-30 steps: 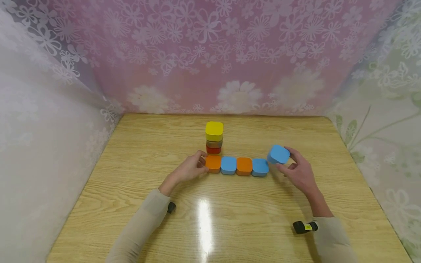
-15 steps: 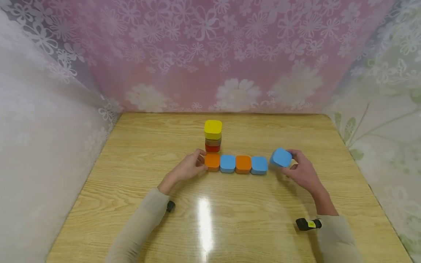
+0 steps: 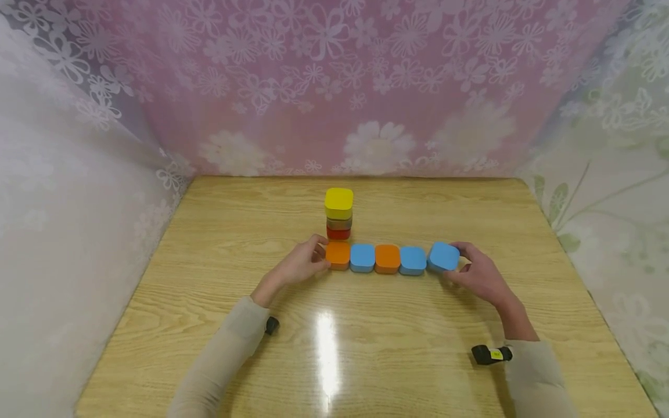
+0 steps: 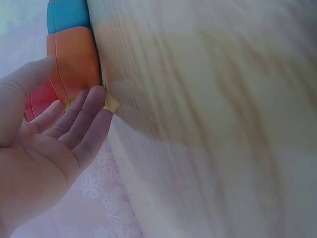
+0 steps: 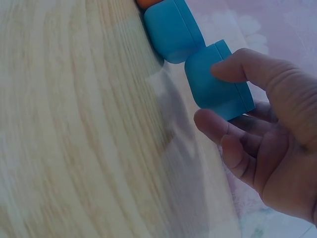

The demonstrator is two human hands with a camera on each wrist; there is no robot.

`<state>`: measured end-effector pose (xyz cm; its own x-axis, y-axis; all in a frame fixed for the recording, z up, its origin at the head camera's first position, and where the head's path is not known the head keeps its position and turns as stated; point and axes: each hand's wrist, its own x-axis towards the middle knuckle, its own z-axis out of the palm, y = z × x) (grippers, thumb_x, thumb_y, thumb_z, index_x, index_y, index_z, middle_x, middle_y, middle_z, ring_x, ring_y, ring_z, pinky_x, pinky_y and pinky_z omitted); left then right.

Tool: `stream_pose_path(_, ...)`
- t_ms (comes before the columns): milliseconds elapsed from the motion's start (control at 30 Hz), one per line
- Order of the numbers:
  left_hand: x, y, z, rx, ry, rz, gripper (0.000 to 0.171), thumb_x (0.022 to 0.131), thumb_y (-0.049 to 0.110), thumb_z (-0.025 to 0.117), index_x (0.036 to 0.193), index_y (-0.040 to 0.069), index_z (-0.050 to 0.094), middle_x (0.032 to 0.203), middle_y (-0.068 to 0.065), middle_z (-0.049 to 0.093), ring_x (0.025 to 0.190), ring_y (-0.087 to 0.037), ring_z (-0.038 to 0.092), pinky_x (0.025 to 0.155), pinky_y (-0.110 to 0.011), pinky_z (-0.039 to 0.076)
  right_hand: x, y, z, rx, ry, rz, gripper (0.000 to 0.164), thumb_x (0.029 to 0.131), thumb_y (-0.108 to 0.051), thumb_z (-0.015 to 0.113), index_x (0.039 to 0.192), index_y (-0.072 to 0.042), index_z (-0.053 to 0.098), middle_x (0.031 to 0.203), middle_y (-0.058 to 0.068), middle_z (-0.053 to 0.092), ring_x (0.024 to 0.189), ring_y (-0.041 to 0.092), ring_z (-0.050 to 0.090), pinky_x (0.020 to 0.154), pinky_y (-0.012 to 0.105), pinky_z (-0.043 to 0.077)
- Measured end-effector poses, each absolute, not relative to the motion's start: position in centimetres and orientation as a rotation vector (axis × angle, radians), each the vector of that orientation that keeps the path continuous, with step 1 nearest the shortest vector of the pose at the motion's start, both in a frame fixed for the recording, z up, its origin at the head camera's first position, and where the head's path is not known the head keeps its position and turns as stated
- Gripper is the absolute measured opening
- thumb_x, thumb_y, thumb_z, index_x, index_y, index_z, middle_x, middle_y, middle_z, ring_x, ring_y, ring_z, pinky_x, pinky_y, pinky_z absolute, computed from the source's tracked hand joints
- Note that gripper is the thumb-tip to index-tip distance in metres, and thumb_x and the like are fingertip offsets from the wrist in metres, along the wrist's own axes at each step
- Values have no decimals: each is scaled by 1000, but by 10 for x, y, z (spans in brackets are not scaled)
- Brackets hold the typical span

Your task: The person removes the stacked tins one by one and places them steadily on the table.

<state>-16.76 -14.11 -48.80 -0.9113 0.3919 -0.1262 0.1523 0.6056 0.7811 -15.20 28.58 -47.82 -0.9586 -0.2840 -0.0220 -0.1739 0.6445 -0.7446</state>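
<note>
A row of rounded-square blocks runs across the table, alternating orange and blue. My left hand [image 3: 301, 262] is at the row's left end, thumb and index finger on the near and far corners of the orange block [image 3: 338, 256]; its other fingers look relaxed. My right hand [image 3: 482, 273] pinches a blue block [image 3: 443, 256] between thumb and fingers. This block is tilted and turned slightly, close beside the row's right-end blue block [image 3: 413, 260]. In the right wrist view, a seam runs round the held block [image 5: 213, 82], and its corner overlaps the neighbouring block's edge.
Behind the left end stands a stack with a yellow block [image 3: 338, 201] on top, a greyish-brown one [image 3: 340, 223] beneath, and a red one [image 3: 338, 233] at the bottom. A floral curtain [image 3: 334, 87] borders the wooden table [image 3: 251, 209] at the back and sides.
My right hand first drew the blue block slightly rightward and lower, then brought it left against or close to the row's end. The left hand stays at the orange block.
</note>
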Motion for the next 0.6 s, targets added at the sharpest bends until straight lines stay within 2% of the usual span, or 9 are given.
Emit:
stream_pose_path(433,-168,-141,-489,439,2560,1194,49,95,18,68,137,7,45,117,-10,63,105,-22,62,91,-38,53,-156,287,-487,-388,2615,-1202,70,89,-14,74,145,4,36,140,32,45,69,18,62,62,26,49)
stream_pose_path(600,-169,-140,-491,444,2559,1191,50,95,19,69,138,8,44,116,-9,63,103,-21,63,90,-37,54,-156,289,-489,-401,2620,-1181,71,88,-17,75,145,3,38,140,31,46,72,18,58,64,26,47)
